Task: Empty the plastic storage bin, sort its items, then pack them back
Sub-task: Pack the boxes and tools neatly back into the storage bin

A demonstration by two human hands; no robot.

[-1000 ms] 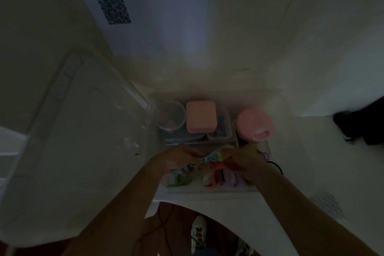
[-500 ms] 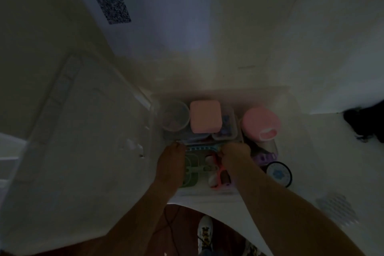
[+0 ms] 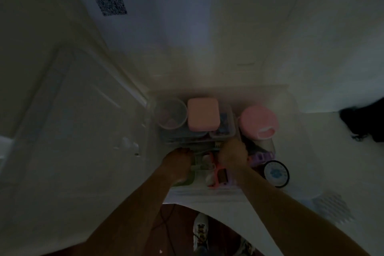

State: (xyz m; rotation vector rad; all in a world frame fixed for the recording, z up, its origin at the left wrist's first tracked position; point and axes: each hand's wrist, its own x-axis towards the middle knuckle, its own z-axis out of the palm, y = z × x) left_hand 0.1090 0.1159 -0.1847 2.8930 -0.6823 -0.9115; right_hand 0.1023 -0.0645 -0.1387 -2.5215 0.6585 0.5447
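Head view, dim: both hands down in the clear plastic storage bin (image 3: 289, 100) on the white table (image 3: 332, 162).
Left hand (image 3: 177, 162) and right hand (image 3: 232, 155) reach among near items; grip cannot be told. Pink square box (image 3: 203, 114) and round pink container (image 3: 257, 121) sit at far side; bin lid (image 3: 72, 120) lies left.

White table (image 3: 332, 151), clear bin (image 3: 291, 97), lid (image 3: 72, 131)
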